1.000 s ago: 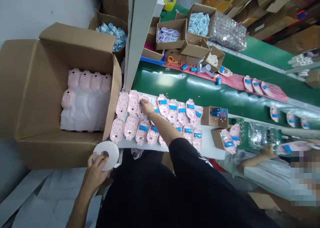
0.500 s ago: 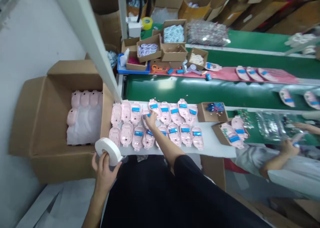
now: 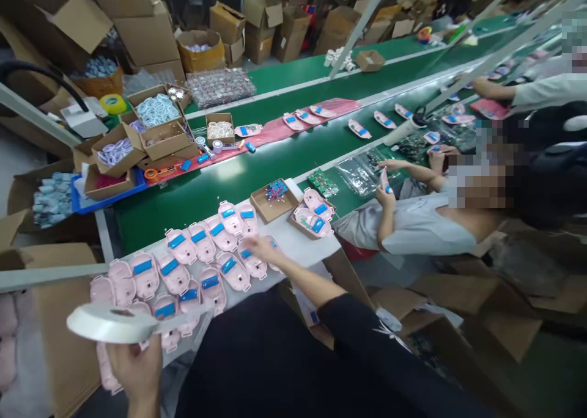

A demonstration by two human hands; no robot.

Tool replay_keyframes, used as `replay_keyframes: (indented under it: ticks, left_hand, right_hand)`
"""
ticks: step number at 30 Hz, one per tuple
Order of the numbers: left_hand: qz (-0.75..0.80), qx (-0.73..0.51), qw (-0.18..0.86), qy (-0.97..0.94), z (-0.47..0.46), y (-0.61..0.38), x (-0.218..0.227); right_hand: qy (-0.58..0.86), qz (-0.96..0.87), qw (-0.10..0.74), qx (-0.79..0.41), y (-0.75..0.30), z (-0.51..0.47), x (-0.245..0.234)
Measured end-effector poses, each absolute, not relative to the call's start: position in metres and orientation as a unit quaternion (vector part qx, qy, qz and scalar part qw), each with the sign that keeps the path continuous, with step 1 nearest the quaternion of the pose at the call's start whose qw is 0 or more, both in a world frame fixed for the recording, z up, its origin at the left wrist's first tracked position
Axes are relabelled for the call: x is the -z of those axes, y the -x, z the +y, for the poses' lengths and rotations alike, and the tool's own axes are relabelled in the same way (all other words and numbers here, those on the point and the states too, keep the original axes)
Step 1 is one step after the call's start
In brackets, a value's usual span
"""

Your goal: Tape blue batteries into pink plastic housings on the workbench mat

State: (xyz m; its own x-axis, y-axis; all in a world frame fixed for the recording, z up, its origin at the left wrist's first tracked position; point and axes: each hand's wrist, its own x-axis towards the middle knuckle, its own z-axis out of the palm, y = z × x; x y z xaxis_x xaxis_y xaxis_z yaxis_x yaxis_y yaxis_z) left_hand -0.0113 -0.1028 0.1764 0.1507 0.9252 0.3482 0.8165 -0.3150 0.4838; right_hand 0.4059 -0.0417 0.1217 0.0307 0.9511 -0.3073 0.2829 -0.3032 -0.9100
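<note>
My left hand is closed around a white roll of tape, held up edge-on near the bottom left. My right hand reaches out over the white work surface and rests among the pink plastic shells; its fingers are blurred. Many shells lie in two rows, most with a blue battery on top. A strip of tape runs from the roll toward the shells.
A green conveyor belt runs behind the shells. Small cardboard boxes of parts sit beside them. A seated person works at right. A big carton stands at left, more cartons at the back.
The view has swung to the right and up. My right hand moved rightward along the rows of shells. My left hand raised the tape roll and tipped it edge-on.
</note>
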Motion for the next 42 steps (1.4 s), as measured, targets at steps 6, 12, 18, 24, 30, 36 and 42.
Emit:
replay_keyframes:
  ticks: [6, 12, 18, 24, 30, 36, 42]
  left_hand:
    - [0.638, -0.287, 0.023, -0.714, -0.138, -0.060, -0.201]
    - [0.629, -0.243, 0.032, -0.738, -0.126, -0.082, -0.214]
    - [0.538, -0.219, -0.027, -0.814, -0.107, -0.106, -0.222]
    - [0.463, -0.048, 0.025, -0.885, -0.104, -0.128, -0.231]
    - [0.431, 0.026, 0.066, -0.899, -0.106, -0.125, -0.234]
    - [0.417, 0.061, 0.063, -0.904, -0.110, -0.123, -0.247]
    - [0.483, 0.112, 0.091, -0.864, -0.119, -0.105, -0.250]
  right_hand:
    - [0.872, -0.428, 0.150, -0.183, -0.619, 0.067, -0.070]
    - [0.850, -0.473, 0.133, -0.190, -0.634, 0.066, -0.024]
    - [0.734, -0.301, 0.529, -0.301, -0.634, 0.030, -0.042]
    - [0.472, -0.197, 0.613, -0.602, -0.549, -0.033, -0.120]
    - [0.335, -0.416, 0.396, -0.747, -0.447, -0.042, -0.172]
    - [0.317, -0.469, 0.219, -0.795, -0.411, -0.027, -0.165]
    - [0.372, -0.328, 0.300, -0.814, -0.350, -0.071, -0.144]
